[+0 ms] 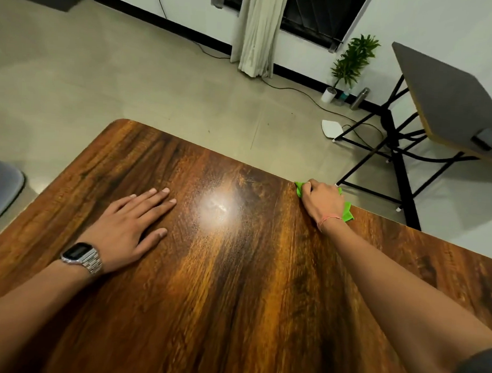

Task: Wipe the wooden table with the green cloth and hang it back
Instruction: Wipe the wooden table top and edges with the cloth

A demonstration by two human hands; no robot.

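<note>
potted plant [352, 60], curtain [258, 33], folding table [448, 101]

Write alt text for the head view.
The right hand presses a green cloth against the far edge of a wooden table. The left hand, a watch on its wrist, lies flat and open on the tabletop.

The head camera looks forward and steeply down, close over the wooden table [236, 269], floor beyond.
</note>
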